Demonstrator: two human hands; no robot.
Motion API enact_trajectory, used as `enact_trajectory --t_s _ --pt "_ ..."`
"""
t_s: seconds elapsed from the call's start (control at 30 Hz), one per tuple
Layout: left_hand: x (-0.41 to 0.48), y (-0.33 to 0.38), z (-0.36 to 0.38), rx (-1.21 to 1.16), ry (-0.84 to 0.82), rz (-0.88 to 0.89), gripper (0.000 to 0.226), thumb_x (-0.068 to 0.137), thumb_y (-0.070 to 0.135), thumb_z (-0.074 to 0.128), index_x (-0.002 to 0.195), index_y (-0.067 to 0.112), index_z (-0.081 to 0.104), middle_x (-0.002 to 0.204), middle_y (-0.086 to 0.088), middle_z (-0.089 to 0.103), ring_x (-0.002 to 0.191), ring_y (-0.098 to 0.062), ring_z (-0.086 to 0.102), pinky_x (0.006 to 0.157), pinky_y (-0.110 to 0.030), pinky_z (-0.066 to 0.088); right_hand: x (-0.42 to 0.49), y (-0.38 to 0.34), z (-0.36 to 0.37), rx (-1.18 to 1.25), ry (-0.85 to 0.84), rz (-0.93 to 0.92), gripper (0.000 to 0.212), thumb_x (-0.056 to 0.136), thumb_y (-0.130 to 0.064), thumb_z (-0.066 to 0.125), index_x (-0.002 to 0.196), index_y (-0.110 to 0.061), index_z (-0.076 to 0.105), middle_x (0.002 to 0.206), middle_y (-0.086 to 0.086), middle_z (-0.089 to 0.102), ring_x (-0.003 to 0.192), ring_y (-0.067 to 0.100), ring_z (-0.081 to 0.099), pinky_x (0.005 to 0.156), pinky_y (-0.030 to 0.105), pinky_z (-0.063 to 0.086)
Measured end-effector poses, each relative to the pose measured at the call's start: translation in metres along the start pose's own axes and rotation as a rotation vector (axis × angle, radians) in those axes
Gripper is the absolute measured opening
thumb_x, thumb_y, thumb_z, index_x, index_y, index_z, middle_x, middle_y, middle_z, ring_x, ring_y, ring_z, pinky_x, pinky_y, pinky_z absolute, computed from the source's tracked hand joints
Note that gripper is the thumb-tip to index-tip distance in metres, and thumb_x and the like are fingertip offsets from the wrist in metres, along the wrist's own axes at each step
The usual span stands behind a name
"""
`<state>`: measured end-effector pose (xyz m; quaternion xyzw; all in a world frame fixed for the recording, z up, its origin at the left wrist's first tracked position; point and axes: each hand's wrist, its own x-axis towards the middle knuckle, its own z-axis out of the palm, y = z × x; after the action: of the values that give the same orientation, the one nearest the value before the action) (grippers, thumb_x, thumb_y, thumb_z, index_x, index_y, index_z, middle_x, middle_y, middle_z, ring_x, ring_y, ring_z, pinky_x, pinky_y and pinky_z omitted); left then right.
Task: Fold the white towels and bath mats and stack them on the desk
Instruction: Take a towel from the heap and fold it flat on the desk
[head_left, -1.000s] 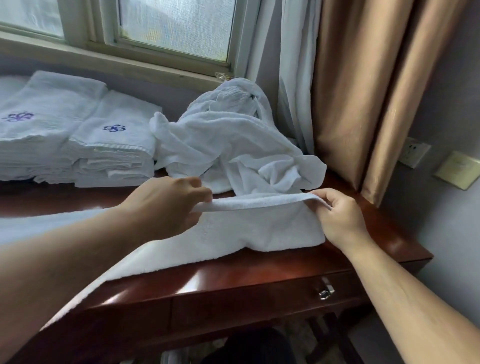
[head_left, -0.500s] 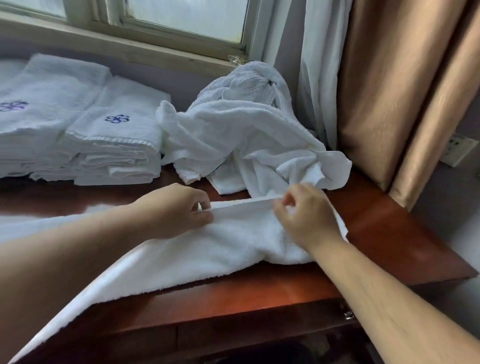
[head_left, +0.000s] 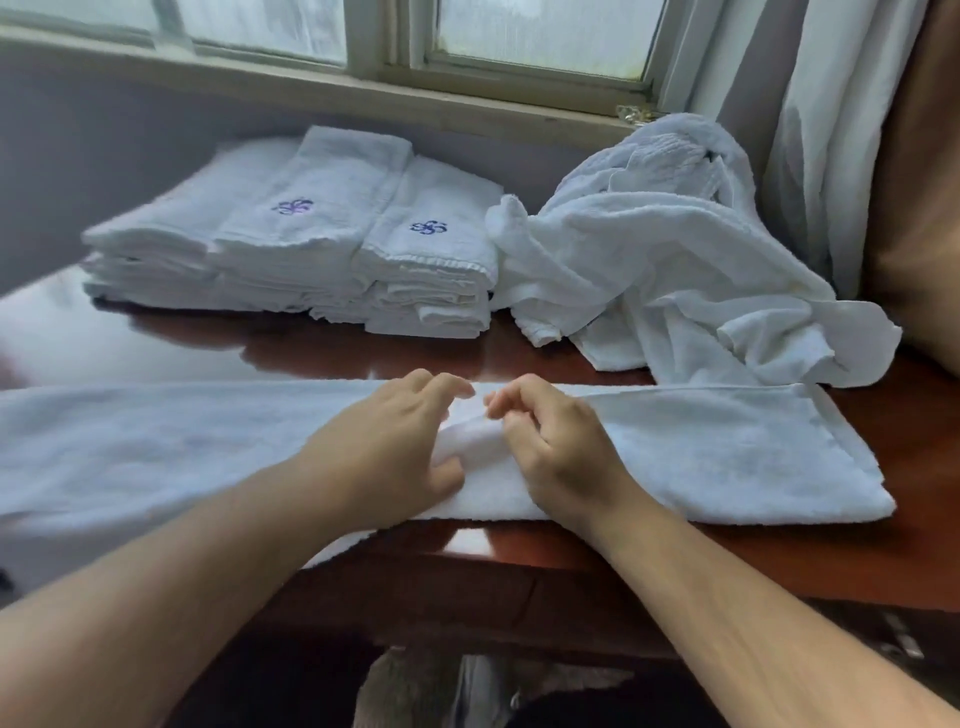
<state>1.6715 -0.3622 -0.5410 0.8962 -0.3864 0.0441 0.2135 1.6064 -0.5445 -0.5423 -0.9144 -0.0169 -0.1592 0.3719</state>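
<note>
I judge us past halfway. Folded stacks (head_left: 291, 244) sit along the far side of the tabletop (head_left: 779, 551) under the window, two tops showing a blue emblem. A crumpled pile (head_left: 665, 270) just to their right waits unfolded. The towel (head_left: 727, 457) lies as a long doubled band across the near edge, its right end squared and its left running out of view. My left grip (head_left: 384, 447) and right grip (head_left: 550, 447) sit close together at its middle, fingers curled, each pinching a raised ridge of cloth.
</note>
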Motion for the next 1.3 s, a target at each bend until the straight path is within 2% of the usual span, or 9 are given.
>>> enact_trajectory --t_s 0.1,0.33,0.47,0.57,0.63,0.77,0.97,1.1,1.3 --pt "-0.04 -0.024 -0.02 0.063 0.052 -0.045 0.057 0.081 0.036 0.063 0.132 0.034 0.038 0.109 0.018 0.039 0.101 0.0 0.036 0.085 -0.021 0.033 0.0 -0.005 0.016 -0.156 -0.078 0.003 0.018 0.095 -0.017 0.045 0.094 -0.025 0.06 0.104 -0.003 0.068 0.104 0.018 0.059 0.091 0.039 0.047" --pt "-0.088 -0.075 -0.075 0.26 -0.081 -0.214 0.043 0.08 0.027 0.061 0.12 0.04 0.05 0.116 0.022 0.052 0.109 -0.007 0.047 0.09 -0.02 0.039 0.008 -0.031 0.029 -0.535 -0.108 0.03 0.025 0.087 -0.034 0.047 0.109 -0.023 0.049 0.07 -0.008 0.058 0.074 0.022 0.055 0.073 0.036 0.039" --pt "-0.09 -0.083 -0.096 0.255 -0.102 -0.275 0.031 0.081 0.019 0.058 0.105 0.039 0.055 0.084 0.027 0.049 0.084 0.001 0.048 0.064 -0.005 0.033 0.011 -0.064 0.06 -0.5 -0.259 -0.136 0.067 0.089 -0.061 0.054 0.147 -0.029 0.04 0.136 -0.007 0.056 0.133 0.019 0.043 0.12 0.051 0.02" --pt "-0.09 -0.082 -0.098 0.273 -0.081 -0.25 0.038 0.083 0.012 0.055 0.106 0.042 0.057 0.079 0.025 0.047 0.076 0.022 0.043 0.073 0.005 0.026 0.019 -0.088 0.087 -0.388 -0.264 -0.308 0.043 0.091 -0.052 0.062 0.128 -0.03 0.056 0.121 -0.009 0.061 0.121 0.017 0.051 0.108 0.04 0.035" --pt "-0.092 -0.088 -0.104 0.252 -0.104 -0.287 0.04 0.083 0.011 0.053 0.107 0.042 0.057 0.086 0.021 0.054 0.08 0.012 0.048 0.063 -0.007 0.036 0.027 -0.096 0.096 -0.384 -0.242 -0.335 0.013 0.09 -0.033 0.062 0.101 -0.028 0.055 0.097 -0.008 0.057 0.097 0.021 0.055 0.086 0.036 0.043" --pt "-0.107 -0.111 -0.13 0.285 -0.077 -0.402 0.035 0.082 0.014 0.053 0.103 0.041 0.052 0.093 0.016 0.055 0.093 -0.014 0.053 0.073 -0.032 0.045 0.039 -0.093 0.1 -0.401 -0.224 -0.273 0.024 0.084 -0.02 0.063 0.081 -0.028 0.041 0.086 -0.011 0.047 0.083 0.018 0.048 0.076 0.035 0.04" --pt "-0.129 -0.15 -0.164 0.46 -0.148 -0.633 0.028 0.082 0.011 0.048 0.094 0.034 0.058 0.089 0.012 0.056 0.084 -0.014 0.053 0.068 -0.032 0.046 0.054 -0.094 0.096 -0.405 -0.284 -0.213 0.023 0.08 -0.038 0.062 0.073 -0.028 0.042 0.079 -0.01 0.052 0.075 0.012 0.05 0.067 0.034 0.035" --pt "-0.129 -0.17 -0.161 0.162 0.149 -0.6 0.027 0.087 0.012 0.049 0.083 0.037 0.059 0.083 0.014 0.061 0.078 -0.006 0.054 0.062 -0.022 0.039 0.064 -0.102 0.102 -0.344 -0.395 -0.19 0.055 0.072 -0.083 0.042 0.076 -0.03 0.052 0.077 -0.011 0.058 0.072 0.005 0.052 0.063 0.03 0.032" --pt "-0.117 -0.197 -0.132 -0.547 0.509 -0.652 0.029 0.099 0.013 0.044 0.098 0.035 0.064 0.075 0.015 0.067 0.064 -0.004 0.057 0.061 -0.023 0.045 0.072 -0.11 0.113 -0.126 -0.479 -0.176 0.056 0.091 -0.076 0.035 0.077 -0.028 0.06 0.085 -0.014 0.059 0.08 0.007 0.055 0.075 0.028 0.043"
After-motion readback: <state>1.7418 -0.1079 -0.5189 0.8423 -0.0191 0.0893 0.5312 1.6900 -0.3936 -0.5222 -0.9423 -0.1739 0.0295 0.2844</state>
